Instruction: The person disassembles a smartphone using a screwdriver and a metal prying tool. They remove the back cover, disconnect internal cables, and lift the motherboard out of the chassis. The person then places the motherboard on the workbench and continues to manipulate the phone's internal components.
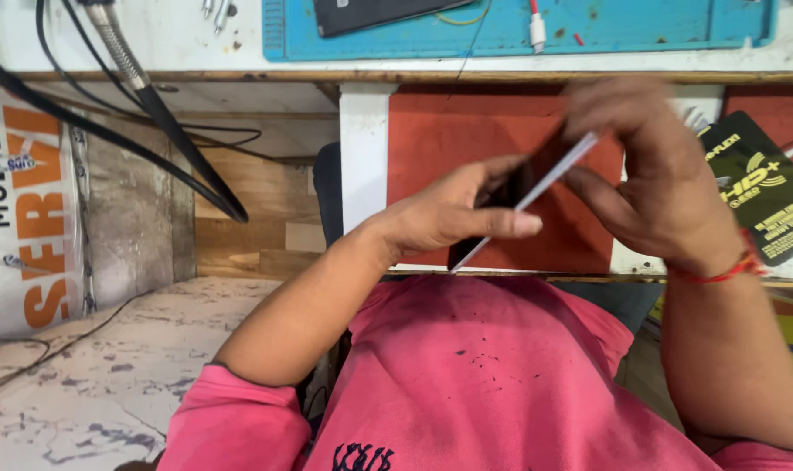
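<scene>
1. Head view, left hand: the left hand [453, 214] is closed around the lower part of a thin, flat, dark slab with a pale edge, probably a phone [523, 194]. The thumb lies along the near edge and the fingers wrap behind it.
2. Head view, right hand: the right hand [653, 179] is blurred. It curls over the upper end of the phone, with the thumb under the pale edge and the fingers over the top. It seems to pinch that end, though the blur hides the exact contact. A red thread band [719, 275] sits on its wrist.
3. The phone: it is tilted, with the low end just below the left thumb and the high end under the right fingers. It is held between both hands above the person's pink shirt [492, 375].
4. Behind the hands: a red-brown panel [440, 139] fills the space under the bench edge.
5. Right of the right hand: a black packet with yellow print [762, 187] lies just beside the wrist.
6. Beyond the hands, on the bench top: a blue work mat [605, 30] with a white cable plug [537, 30] on it.
7. Well left of the left hand: black cables [152, 105] hang down past a wooden shelf.
</scene>
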